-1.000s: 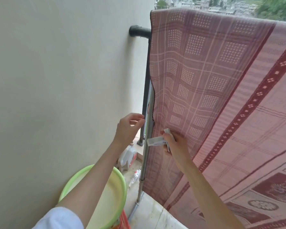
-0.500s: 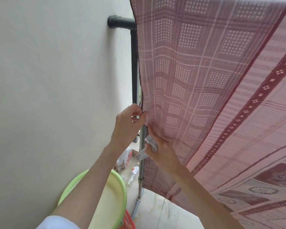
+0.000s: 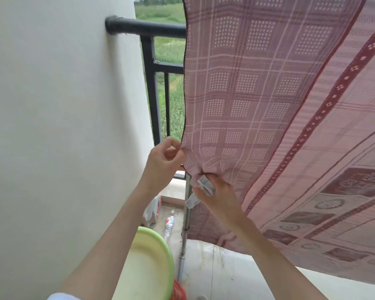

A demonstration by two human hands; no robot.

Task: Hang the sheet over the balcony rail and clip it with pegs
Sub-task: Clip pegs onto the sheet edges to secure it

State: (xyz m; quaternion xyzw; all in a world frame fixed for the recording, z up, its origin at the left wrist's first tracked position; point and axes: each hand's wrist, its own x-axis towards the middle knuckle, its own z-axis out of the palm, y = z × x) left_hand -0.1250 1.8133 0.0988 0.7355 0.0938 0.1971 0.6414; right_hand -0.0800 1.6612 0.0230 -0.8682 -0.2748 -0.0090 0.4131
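Hanging from the top edge of view, the pink checked sheet [image 3: 258, 94] is draped down the 1-to-5 o'clock side, its dark-hemmed left edge falling toward centre. That edge is pinched by the left hand [image 3: 164, 162] at about 7 o'clock of centre, thumb and curled fingers closed on the hem. Just at 4 o'clock of it, the right hand [image 3: 218, 191] is curled round a pale grey peg [image 3: 204, 187], held against a bunched fold of the sheet; whether the peg bites the cloth cannot be told. A second pale piece pokes out below the fingers, unclear if part of the same peg. The black balcony rail [image 3: 145, 29] is fixed to the cream wall [image 3: 52, 126] at 11 o'clock, its post running down behind the sheet edge. A grey metal pole [image 3: 185, 224] stands below the hands. A green basin [image 3: 152, 256] is seen at 6 o'clock, a plastic bottle [image 3: 169, 226] lying on the floor beyond it.
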